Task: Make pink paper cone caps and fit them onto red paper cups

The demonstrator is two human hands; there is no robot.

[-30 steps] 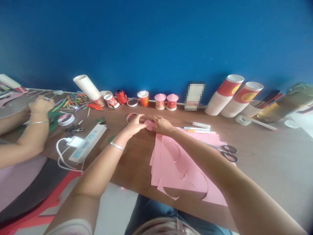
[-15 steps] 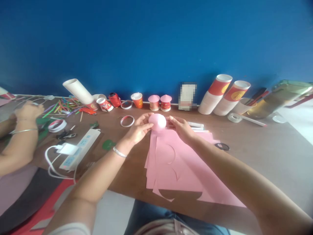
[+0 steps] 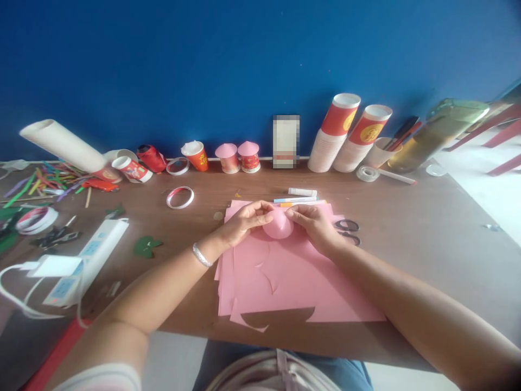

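Between my hands is a small pink paper piece [image 3: 278,224], rounded and slightly cone-shaped. My left hand [image 3: 249,220] pinches its left edge between thumb and fingers. On the opposite edge, the fingertips of my right hand [image 3: 311,221] are closed on it. Both hands are above a pile of pink paper sheets [image 3: 285,282] with curved cuts. Dark-handled scissors [image 3: 348,231] lie at the pile's right edge, their blades hidden. Behind the pile are markers [image 3: 295,200] and a white tube [image 3: 302,192].
Along the blue wall stand two cups with pink cone tops [image 3: 237,156], an orange cup [image 3: 199,158] and tall cup stacks [image 3: 334,133]. A power strip [image 3: 87,260] with cables lies left. A bottle [image 3: 437,133] leans at the back right.
The view has turned right, and the other person's arm has left it at the left. The pink piece, held by both hands, has come nearer and tilted, now over the sheets.
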